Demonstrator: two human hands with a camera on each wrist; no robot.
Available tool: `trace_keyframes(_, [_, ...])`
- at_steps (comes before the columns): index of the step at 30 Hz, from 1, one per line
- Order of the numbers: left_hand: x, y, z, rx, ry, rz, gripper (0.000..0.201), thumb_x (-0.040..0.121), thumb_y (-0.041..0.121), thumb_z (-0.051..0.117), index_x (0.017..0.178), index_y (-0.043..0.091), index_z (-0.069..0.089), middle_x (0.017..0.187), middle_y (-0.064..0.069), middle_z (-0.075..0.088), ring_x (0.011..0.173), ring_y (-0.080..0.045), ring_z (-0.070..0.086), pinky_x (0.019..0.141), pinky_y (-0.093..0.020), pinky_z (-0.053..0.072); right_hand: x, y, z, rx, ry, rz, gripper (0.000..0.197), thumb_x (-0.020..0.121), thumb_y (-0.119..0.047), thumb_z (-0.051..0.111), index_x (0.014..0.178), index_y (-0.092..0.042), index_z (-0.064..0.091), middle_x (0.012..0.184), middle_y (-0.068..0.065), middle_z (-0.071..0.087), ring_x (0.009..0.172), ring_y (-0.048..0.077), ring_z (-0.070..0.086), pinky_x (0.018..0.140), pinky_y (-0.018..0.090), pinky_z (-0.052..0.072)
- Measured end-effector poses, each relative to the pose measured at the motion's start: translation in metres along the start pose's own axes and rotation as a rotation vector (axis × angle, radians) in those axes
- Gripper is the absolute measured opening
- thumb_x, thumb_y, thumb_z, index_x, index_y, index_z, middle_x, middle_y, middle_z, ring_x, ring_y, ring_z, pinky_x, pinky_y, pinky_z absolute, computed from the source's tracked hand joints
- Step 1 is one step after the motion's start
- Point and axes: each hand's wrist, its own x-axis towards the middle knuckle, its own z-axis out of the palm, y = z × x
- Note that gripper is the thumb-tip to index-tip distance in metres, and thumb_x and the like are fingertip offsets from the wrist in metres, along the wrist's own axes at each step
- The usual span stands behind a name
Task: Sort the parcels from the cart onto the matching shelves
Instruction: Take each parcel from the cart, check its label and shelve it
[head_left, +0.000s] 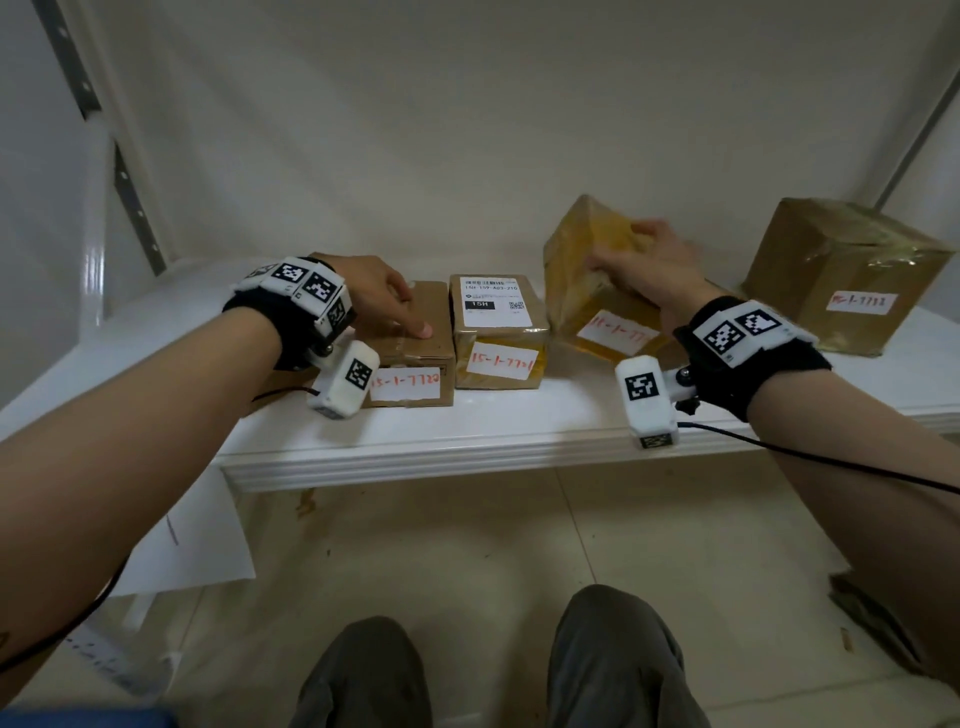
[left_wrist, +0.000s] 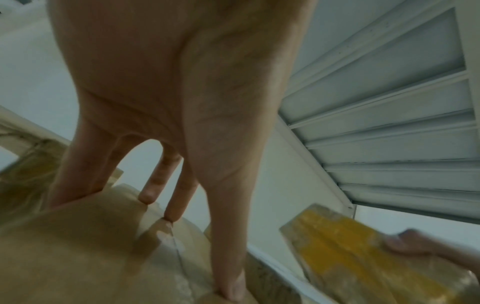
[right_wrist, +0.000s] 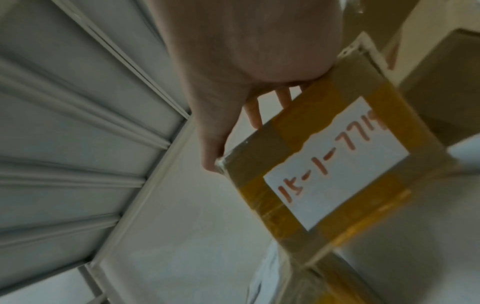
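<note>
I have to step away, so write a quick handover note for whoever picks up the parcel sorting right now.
Left hand: fingers straight, resting on top of the leftmost box, not gripping.
Right hand: holds the yellow-taped box by its top, tilted, near the shelf.
Done: the leftmost box, the printed-label box and the large box stand on the shelf.
Left: set the tilted box down flat. The cart is out of view.
</note>
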Motion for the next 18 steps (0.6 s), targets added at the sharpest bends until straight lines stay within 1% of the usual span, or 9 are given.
trace_keyframes(2, [0.002, 0.011, 0.005, -0.03, 0.02, 0.006, 0.087, 0.067, 0.07, 0.074, 0.141, 0.03, 0.051, 0.145, 0.002, 0.051, 0.122, -0.023, 0.053, 0.099, -0.037, 0.044, -0.001, -0.012, -0.012, 0.0, 0.091, -0.085, 0.09, 0.059, -0.053, 0.082, 0.139, -0.038, 0.043, 0.129, -0.001, 0.034, 0.12, 0.027, 0.049, 0.099, 0.045, 0.051])
trace_keyframes(3, [0.005, 0.016, 0.009, -0.067, 0.025, 0.012, 0.088, 0.067, 0.069, 0.075, 0.141, 0.028, 0.051, 0.145, 0.001, 0.052, 0.125, -0.024, 0.052, 0.104, -0.039, 0.042, -0.001, -0.019, -0.018, 0.016, 0.126, -0.116, 0.088, 0.058, -0.056, 0.08, 0.137, -0.039, 0.044, 0.128, -0.002, 0.033, 0.121, 0.027, 0.048, 0.1, 0.046, 0.05])
trace_keyframes(6, [0.014, 0.034, 0.021, -0.137, 0.057, 0.044, 0.093, 0.069, 0.069, 0.074, 0.144, 0.022, 0.048, 0.146, -0.002, 0.051, 0.13, -0.024, 0.05, 0.105, -0.036, 0.04, -0.005, -0.04, -0.026, 0.133, 0.163, -0.159, 0.086, 0.055, -0.061, 0.078, 0.133, -0.04, 0.048, 0.132, -0.001, 0.036, 0.117, 0.026, 0.053, 0.096, 0.045, 0.054])
trace_keyframes(9, [0.018, 0.05, 0.035, -0.204, 0.095, 0.09, 0.095, 0.079, 0.065, 0.067, 0.155, 0.022, 0.029, 0.156, -0.005, 0.037, 0.139, -0.027, 0.041, 0.112, -0.037, 0.035, -0.011, -0.055, -0.014, 0.221, 0.081, -0.15, 0.081, 0.055, -0.06, 0.081, 0.128, -0.04, 0.051, 0.133, 0.003, 0.05, 0.107, 0.024, 0.064, 0.087, 0.042, 0.06])
trace_keyframes(11, [0.019, 0.053, 0.042, -0.453, 0.072, 0.15, 0.085, 0.091, 0.053, 0.06, 0.157, 0.022, 0.018, 0.158, -0.009, 0.033, 0.139, -0.029, 0.042, 0.115, -0.039, 0.034, -0.02, -0.062, 0.001, 0.247, -0.01, -0.162, 0.074, 0.064, -0.055, 0.081, 0.129, -0.036, 0.052, 0.126, 0.003, 0.059, 0.1, 0.022, 0.068, 0.08, 0.037, 0.061])
trace_keyframes(13, [0.018, 0.046, 0.044, -0.765, 0.078, 0.158, 0.071, 0.1, 0.044, 0.047, 0.158, 0.021, 0.013, 0.155, -0.015, 0.036, 0.132, -0.031, 0.05, 0.113, -0.042, 0.039, -0.028, -0.067, 0.018, 0.275, -0.092, -0.17, 0.065, 0.074, -0.048, 0.079, 0.131, -0.03, 0.052, 0.118, 0.001, 0.065, 0.096, 0.018, 0.069, 0.072, 0.032, 0.058])
trace_keyframes(15, [0.01, 0.031, 0.036, -0.966, 0.181, 0.103, 0.062, 0.103, 0.046, 0.037, 0.157, 0.02, 0.02, 0.153, -0.013, 0.039, 0.127, -0.028, 0.052, 0.109, -0.037, 0.041, -0.038, -0.074, 0.037, 0.3, -0.17, -0.171, 0.061, 0.08, -0.045, 0.077, 0.132, -0.027, 0.052, 0.115, 0.001, 0.066, 0.093, 0.017, 0.068, 0.067, 0.028, 0.054])
trace_keyframes(17, [0.0, 0.015, 0.02, -1.112, 0.304, 0.049, 0.058, 0.103, 0.051, 0.03, 0.151, 0.018, 0.032, 0.146, -0.009, 0.045, 0.116, -0.025, 0.056, 0.094, -0.034, 0.047, -0.047, -0.08, 0.058, 0.298, -0.236, -0.171, 0.06, 0.08, -0.046, 0.077, 0.132, -0.026, 0.053, 0.113, 0.001, 0.067, 0.093, 0.017, 0.068, 0.066, 0.027, 0.052])
trace_keyframes(18, [-0.006, 0.006, 0.012, -1.166, 0.348, 0.033, 0.058, 0.102, 0.053, 0.028, 0.148, 0.017, 0.034, 0.143, -0.007, 0.047, 0.112, -0.025, 0.058, 0.086, -0.034, 0.049, -0.051, -0.082, 0.068, 0.293, -0.273, -0.164, 0.061, 0.08, -0.048, 0.077, 0.132, -0.026, 0.053, 0.113, 0.001, 0.068, 0.093, 0.017, 0.069, 0.066, 0.028, 0.053])
